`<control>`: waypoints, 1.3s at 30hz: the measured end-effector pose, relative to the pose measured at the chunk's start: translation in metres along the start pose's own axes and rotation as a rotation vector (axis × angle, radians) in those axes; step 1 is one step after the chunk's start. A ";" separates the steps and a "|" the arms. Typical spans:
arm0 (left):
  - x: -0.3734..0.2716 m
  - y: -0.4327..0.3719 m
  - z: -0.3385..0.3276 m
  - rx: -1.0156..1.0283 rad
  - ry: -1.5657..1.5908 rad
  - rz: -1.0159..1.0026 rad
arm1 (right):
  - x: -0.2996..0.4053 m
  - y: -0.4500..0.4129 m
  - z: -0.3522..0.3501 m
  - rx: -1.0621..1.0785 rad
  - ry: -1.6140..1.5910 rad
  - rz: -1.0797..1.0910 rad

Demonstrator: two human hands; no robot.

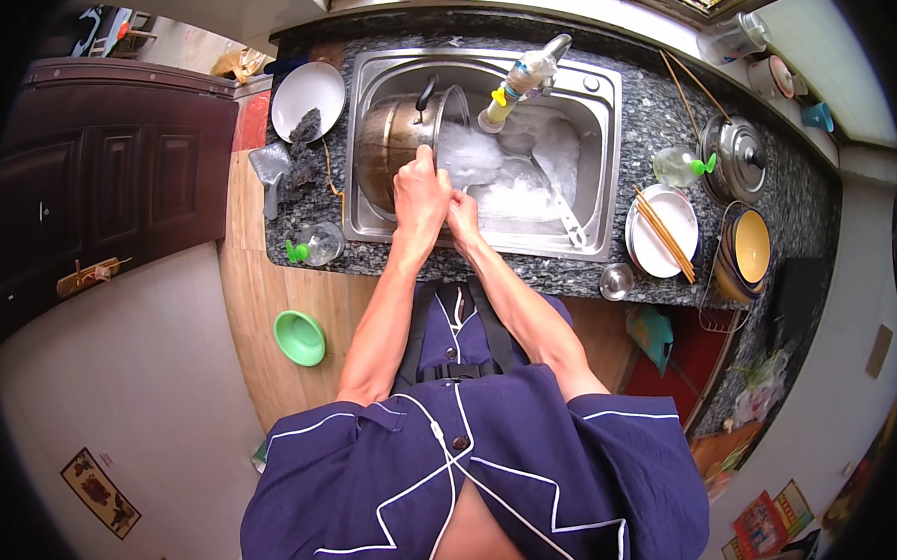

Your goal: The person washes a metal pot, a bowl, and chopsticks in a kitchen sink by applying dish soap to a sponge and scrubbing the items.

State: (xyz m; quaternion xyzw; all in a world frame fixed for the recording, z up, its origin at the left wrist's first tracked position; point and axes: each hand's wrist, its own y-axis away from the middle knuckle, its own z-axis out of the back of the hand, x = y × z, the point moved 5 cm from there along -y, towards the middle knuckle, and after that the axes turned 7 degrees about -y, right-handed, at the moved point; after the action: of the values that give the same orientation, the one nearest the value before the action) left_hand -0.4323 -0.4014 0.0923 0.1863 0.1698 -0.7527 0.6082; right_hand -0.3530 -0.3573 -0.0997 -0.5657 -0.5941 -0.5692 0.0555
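A large metal pot [391, 143] lies tipped on its side in the left part of a stainless steel sink [605, 198], its mouth facing right. Foamy water [480, 155] spreads from the mouth over the basin. My left hand [420, 189] is closed in a fist on the pot's near side, by the rim. Pressed close beside it, my right hand [462, 215] curls its fingers at the same part of the rim. The near handle, if there, is hidden by my hands; the far black handle [427, 93] shows. A ladle [558, 200] leans in the water.
A wrapped faucet [526, 74] overhangs the sink. Left on the granite counter are a white plate [308, 98], dark scouring mesh [302, 166] and a green-topped bottle [319, 244]. To the right are plates [661, 252] with chopsticks [664, 233], a pot lid [736, 158] and bowls [751, 248].
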 end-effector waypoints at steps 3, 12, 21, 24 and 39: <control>0.005 0.005 0.000 -0.002 0.008 0.005 | -0.007 0.003 0.001 0.011 0.019 -0.019; 0.004 0.017 -0.001 0.010 0.005 -0.021 | -0.011 0.012 0.002 0.015 0.077 -0.019; 0.000 0.019 0.005 -0.041 0.028 -0.040 | 0.004 0.015 -0.005 0.074 0.092 0.053; -0.006 0.019 0.010 -0.039 0.039 -0.060 | 0.010 0.017 -0.013 0.124 -0.054 0.018; -0.008 0.025 0.020 -0.062 -0.027 -0.114 | 0.014 0.022 -0.026 0.187 -0.031 0.021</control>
State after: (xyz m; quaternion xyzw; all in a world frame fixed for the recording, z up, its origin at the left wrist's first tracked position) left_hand -0.4074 -0.4095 0.1126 0.1472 0.1952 -0.7830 0.5719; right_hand -0.3565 -0.3747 -0.0673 -0.5728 -0.6395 -0.5019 0.1049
